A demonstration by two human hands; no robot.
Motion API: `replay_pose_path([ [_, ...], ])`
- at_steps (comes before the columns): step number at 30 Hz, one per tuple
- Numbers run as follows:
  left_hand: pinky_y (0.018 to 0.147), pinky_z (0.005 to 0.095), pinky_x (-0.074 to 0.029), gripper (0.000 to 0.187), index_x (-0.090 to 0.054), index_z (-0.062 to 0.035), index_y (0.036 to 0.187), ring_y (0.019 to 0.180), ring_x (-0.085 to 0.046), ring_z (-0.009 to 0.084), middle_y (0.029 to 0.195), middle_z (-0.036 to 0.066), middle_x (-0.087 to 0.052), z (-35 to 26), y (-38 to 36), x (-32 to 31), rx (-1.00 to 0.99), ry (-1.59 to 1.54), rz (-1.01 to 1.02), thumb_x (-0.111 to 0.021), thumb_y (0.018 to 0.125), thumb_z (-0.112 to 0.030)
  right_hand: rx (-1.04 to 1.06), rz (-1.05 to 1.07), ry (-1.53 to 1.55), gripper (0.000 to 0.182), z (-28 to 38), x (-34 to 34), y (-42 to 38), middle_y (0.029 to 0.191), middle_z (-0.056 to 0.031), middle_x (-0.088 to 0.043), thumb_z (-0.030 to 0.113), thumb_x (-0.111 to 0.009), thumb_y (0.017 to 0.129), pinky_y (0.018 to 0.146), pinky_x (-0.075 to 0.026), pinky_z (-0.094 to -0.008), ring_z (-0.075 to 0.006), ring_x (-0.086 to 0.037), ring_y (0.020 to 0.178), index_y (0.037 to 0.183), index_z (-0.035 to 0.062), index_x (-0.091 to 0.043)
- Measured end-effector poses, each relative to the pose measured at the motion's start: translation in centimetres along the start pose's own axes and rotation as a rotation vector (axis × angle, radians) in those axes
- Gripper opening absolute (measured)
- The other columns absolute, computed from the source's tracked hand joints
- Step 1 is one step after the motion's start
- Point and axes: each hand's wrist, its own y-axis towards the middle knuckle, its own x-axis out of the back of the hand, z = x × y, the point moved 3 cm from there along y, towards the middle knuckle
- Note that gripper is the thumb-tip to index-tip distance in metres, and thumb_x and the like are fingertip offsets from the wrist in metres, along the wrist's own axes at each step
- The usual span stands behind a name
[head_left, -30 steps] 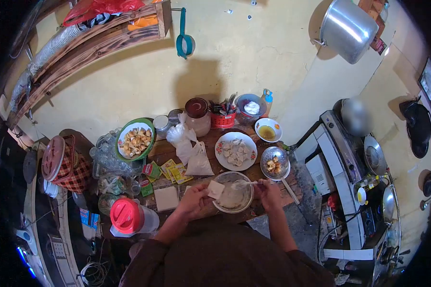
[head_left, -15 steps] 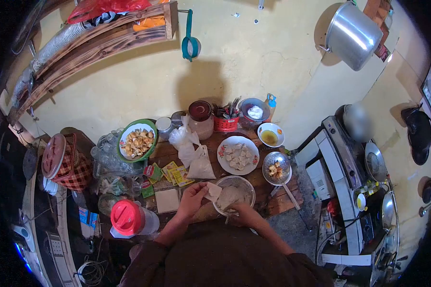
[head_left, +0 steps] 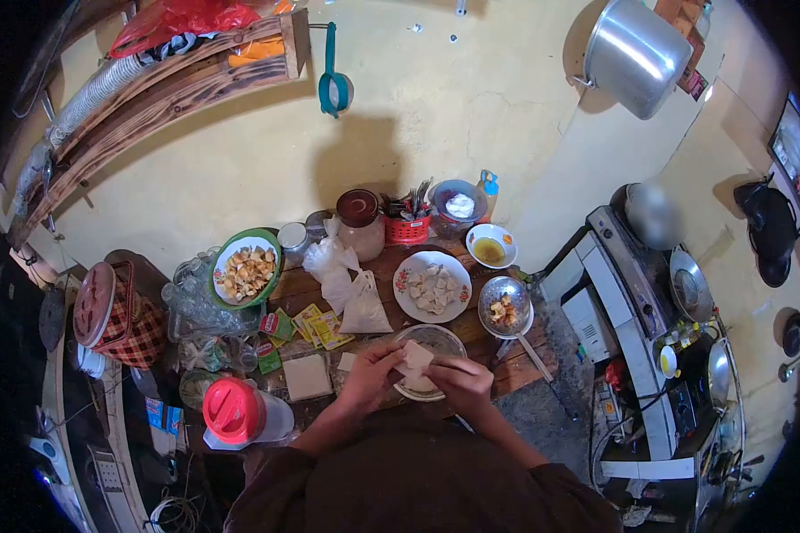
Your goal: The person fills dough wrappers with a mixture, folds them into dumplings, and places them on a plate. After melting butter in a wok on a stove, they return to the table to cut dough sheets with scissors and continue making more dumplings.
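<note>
My left hand [head_left: 372, 379] pinches a thin pale square dough wrapper [head_left: 415, 354] above the front rim of a bowl [head_left: 458, 342] of pale paste. Close against the wrapper's right side is my right hand [head_left: 465, 382], its fingers closed; whatever they hold is hidden. A stack of square wrappers [head_left: 308, 378] lies left of my hands, with a smaller pale piece [head_left: 347, 361] beside it. Behind the bowl, folded dumplings [head_left: 433, 290] rest on a flowered white plate [head_left: 403, 306].
Fried pieces [head_left: 246, 272] fill a green-rimmed bowl at left. A skimmer [head_left: 504, 302] lies across a bowl at right. Near the table's front left stands a red-lidded jug [head_left: 233, 410]. A bag of white powder [head_left: 365, 308] and seasoning packets [head_left: 321, 325] sit behind the wrappers. The stove [head_left: 627, 262] is farther right.
My right hand has come up out of the paste bowl to the wrapper. My left hand has moved slightly right, bringing the wrapper over the bowl. The view has shifted a little.
</note>
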Motion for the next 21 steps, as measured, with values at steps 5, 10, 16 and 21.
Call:
replay_pose_path([
  [5, 0.071, 0.0266, -0.052, 0.021, -0.06, -0.001, 0.105, 0.082, -0.06, 0.0121, 0.093, 0.007, -0.062, -0.6, -0.8, -0.3, -0.021, 0.074, -0.046, -0.053, 0.088, -0.012, -0.076, -0.071, 0.013, 0.012, 0.1, 0.9, 0.5, 0.078, -0.01, -0.065, 0.001, -0.071, 0.068, 0.058, -0.052, -0.0273, -0.0201, -0.064, 0.067, 0.079, 0.0036, -0.066],
  [10, 0.066, 0.0243, -0.051, 0.02, -0.061, -0.0008, 0.104, 0.075, -0.059, 0.0088, 0.088, 0.005, -0.063, -0.2, -0.5, -0.2, -0.193, 0.211, -0.057, -0.054, 0.088, -0.01, 0.016, 0.044, -0.015, 0.015, 1.8, 0.2, 0.0, 0.08, -0.0092, -0.064, 0.004, -0.069, 0.07, 0.056, -0.051, -0.0272, -0.0205, -0.064, 0.068, 0.086, 0.0054, -0.066],
  [16, 0.062, 0.0226, -0.049, 0.021, -0.056, -0.0007, 0.107, 0.072, -0.058, 0.0081, 0.084, 0.007, -0.063, -0.5, -0.9, -0.6, -0.336, 0.333, -0.045, -0.052, 0.088, -0.009, 0.04, -0.002, 0.003, 0.019, 0.4, -1.0, -1.8, 0.074, -0.0072, -0.063, 0.002, -0.071, 0.067, 0.054, -0.051, -0.0259, -0.0167, -0.063, 0.063, 0.085, 0.0058, -0.067],
  [21, 0.077, 0.0303, -0.051, 0.026, -0.046, -0.0015, 0.114, 0.094, -0.058, 0.0163, 0.104, 0.014, -0.059, -2.0, -2.2, -1.9, -0.257, 0.079, 0.084, -0.044, 0.088, 0.0, -0.065, -0.055, 0.025, 0.018, 0.7, 0.1, -0.8, 0.081, -0.0101, -0.064, 0.0, -0.067, 0.07, 0.06, -0.051, -0.0284, -0.0193, -0.065, 0.07, 0.087, 0.0047, -0.067],
])
